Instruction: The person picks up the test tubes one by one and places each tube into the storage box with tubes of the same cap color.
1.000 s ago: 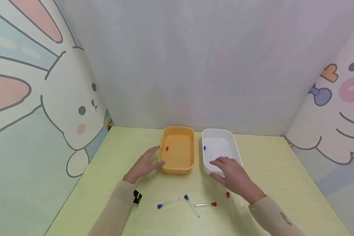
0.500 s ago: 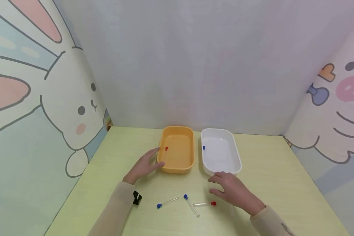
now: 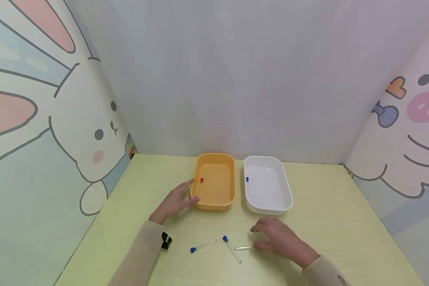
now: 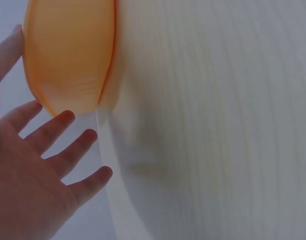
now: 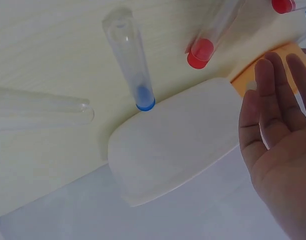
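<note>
Clear, slender, glassy test tube [image 3: 242,248] lies on the pale wood-grain table [image 3: 343,214], partly hidden by the person's right hand [image 3: 280,240], thumb and fingertips apart, so a light pinch should lift it best while the spread left hand [image 3: 172,202] touches the rounded orange plastic tray [image 3: 216,207].

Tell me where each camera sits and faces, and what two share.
Head: on the head, facing forward and down at the table; the left hand, right hand and beige sleeves show.
Left wrist: on that wrist, facing the orange tray; the left hand shows.
Right wrist: on that wrist, facing the white tray and tubes; the right hand shows.
Shared: head and right-wrist views both contain the white tray.
</note>
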### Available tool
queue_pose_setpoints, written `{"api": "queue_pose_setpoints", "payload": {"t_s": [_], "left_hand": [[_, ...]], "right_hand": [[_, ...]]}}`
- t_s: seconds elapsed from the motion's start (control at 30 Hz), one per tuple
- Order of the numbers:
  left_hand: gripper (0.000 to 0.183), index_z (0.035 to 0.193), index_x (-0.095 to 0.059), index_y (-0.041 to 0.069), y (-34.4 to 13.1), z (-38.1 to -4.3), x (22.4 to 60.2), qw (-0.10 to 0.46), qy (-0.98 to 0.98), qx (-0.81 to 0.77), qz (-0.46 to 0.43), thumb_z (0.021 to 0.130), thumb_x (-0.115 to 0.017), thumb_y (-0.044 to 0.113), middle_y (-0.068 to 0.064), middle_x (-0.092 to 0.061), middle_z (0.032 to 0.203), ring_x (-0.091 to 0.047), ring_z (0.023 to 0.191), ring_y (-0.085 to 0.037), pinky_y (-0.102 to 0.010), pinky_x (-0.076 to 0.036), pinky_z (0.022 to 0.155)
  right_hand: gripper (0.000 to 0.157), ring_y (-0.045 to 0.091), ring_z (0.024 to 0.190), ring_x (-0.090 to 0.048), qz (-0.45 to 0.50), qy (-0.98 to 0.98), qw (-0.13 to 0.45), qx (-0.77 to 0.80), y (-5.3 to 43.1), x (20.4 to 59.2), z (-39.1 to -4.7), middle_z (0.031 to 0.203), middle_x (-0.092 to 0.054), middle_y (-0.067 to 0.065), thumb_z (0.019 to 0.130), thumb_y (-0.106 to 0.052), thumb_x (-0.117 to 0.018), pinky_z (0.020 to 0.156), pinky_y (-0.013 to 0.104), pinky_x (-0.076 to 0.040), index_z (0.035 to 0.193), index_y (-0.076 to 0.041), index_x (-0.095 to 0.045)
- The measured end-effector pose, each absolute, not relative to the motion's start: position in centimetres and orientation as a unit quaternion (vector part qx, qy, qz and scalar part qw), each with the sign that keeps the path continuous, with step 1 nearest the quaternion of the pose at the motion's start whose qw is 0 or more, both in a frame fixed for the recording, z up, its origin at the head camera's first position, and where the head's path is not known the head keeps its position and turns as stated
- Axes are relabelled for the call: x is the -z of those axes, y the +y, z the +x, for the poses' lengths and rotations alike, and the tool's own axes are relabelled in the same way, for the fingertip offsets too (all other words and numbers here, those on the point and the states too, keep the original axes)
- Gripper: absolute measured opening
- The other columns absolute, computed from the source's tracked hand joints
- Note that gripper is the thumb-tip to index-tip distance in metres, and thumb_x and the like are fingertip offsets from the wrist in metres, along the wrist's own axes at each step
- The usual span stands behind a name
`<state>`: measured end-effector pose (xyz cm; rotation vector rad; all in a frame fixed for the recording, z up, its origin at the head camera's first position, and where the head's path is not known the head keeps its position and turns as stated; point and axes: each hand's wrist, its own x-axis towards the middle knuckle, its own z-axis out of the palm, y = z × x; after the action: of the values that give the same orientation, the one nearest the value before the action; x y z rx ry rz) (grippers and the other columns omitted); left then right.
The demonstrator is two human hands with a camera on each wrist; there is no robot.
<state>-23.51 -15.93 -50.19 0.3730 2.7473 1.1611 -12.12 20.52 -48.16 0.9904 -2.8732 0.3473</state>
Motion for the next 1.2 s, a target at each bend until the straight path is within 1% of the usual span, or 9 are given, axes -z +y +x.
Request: {"api": "queue_pose_setpoints", "payload": {"t_s": [0.07, 0.2, 0.37, 0.47, 0.6, 0.73, 1.0, 1.2], "left_hand": [[0.086, 0.151, -0.030, 0.026, -15.9, -23.5, 50.2, 0.071, 0.911, -0.389, 0.121, 0.080, -0.068, 0.056, -0.006, -0.034, 0.156, -0.031, 0.144, -0.035, -0.059, -0.031, 0.113], [0.082, 0.151, -0.029, 0.027, -15.8, -23.6, 50.3, 0.076, 0.908, -0.396, 0.118, 0.083, -0.069, 0.049, -0.003, -0.035, 0.156, -0.035, 0.142, -0.035, -0.059, -0.034, 0.111], [0.082, 0.151, -0.028, 0.029, -15.9, -23.6, 50.5, 0.080, 0.906, -0.399, 0.117, 0.084, -0.069, 0.049, 0.001, -0.036, 0.155, -0.038, 0.141, -0.033, -0.059, -0.035, 0.111], [0.082, 0.151, -0.028, 0.030, -15.8, -23.6, 50.5, 0.082, 0.906, -0.399, 0.114, 0.083, -0.069, 0.049, 0.000, -0.042, 0.151, -0.042, 0.138, -0.031, -0.057, -0.037, 0.110], [0.081, 0.151, -0.027, 0.031, -15.7, -23.5, 50.4, 0.086, 0.905, -0.402, 0.107, 0.084, -0.069, 0.049, -0.002, -0.051, 0.144, -0.051, 0.129, -0.027, -0.054, -0.043, 0.105], [0.081, 0.151, -0.027, 0.032, -15.6, -23.5, 50.5, 0.091, 0.902, -0.410, 0.096, 0.084, -0.069, 0.047, -0.002, -0.054, 0.141, -0.055, 0.124, -0.026, -0.051, -0.047, 0.102], [0.080, 0.150, -0.029, 0.036, -15.5, -23.5, 50.5, 0.092, 0.900, -0.417, 0.085, 0.083, -0.070, 0.048, 0.000, -0.055, 0.140, -0.056, 0.124, -0.024, -0.048, -0.049, 0.101], [0.080, 0.149, -0.030, 0.038, -15.6, -23.5, 50.6, 0.087, 0.897, -0.423, 0.090, 0.081, -0.072, 0.048, 0.001, -0.056, 0.139, -0.057, 0.122, -0.024, -0.049, -0.048, 0.101]], "right_hand": [[0.031, 0.007, 0.086, -0.058, 0.324, -0.939, 0.038, -0.111, 20.5, 48.3, -12.0, 0.094, -0.064, -0.011, 0.077, -0.039, -0.076, 0.075, 0.030, -0.048, 0.100, -0.020, -0.071], [0.031, 0.005, 0.083, -0.056, 0.331, -0.938, 0.034, -0.099, 20.5, 48.9, -12.0, 0.092, -0.063, -0.013, 0.074, -0.042, -0.078, 0.072, 0.028, -0.045, 0.097, -0.022, -0.071], [0.031, 0.004, 0.083, -0.054, 0.335, -0.940, 0.016, -0.070, 20.3, 49.5, -12.2, 0.091, -0.062, -0.014, 0.072, -0.046, -0.078, 0.072, 0.028, -0.044, 0.094, -0.025, -0.071], [0.031, 0.003, 0.083, -0.052, 0.326, -0.943, -0.003, -0.067, 20.2, 49.7, -12.1, 0.091, -0.062, -0.015, 0.072, -0.047, -0.078, 0.073, 0.028, -0.044, 0.094, -0.027, -0.071], [0.028, 0.001, 0.079, -0.048, 0.317, -0.945, -0.022, -0.077, 20.1, 49.8, -12.0, 0.090, -0.061, -0.016, 0.072, -0.045, -0.079, 0.072, 0.026, -0.042, 0.092, -0.027, -0.070], [0.024, 0.001, 0.079, -0.047, 0.320, -0.944, -0.012, -0.078, 20.1, 49.9, -11.9, 0.090, -0.059, -0.016, 0.072, -0.042, -0.079, 0.072, 0.026, -0.042, 0.088, -0.028, -0.069], [0.018, 0.000, 0.080, -0.048, 0.342, -0.936, 0.033, -0.082, 19.9, 50.2, -11.8, 0.088, -0.056, -0.016, 0.071, -0.034, -0.081, 0.071, 0.026, -0.042, 0.078, -0.028, -0.066], [0.017, 0.001, 0.079, -0.048, 0.335, -0.938, 0.034, -0.080, 19.8, 50.4, -11.8, 0.088, -0.056, -0.015, 0.072, -0.033, -0.081, 0.071, 0.025, -0.042, 0.076, -0.029, -0.065]]}}
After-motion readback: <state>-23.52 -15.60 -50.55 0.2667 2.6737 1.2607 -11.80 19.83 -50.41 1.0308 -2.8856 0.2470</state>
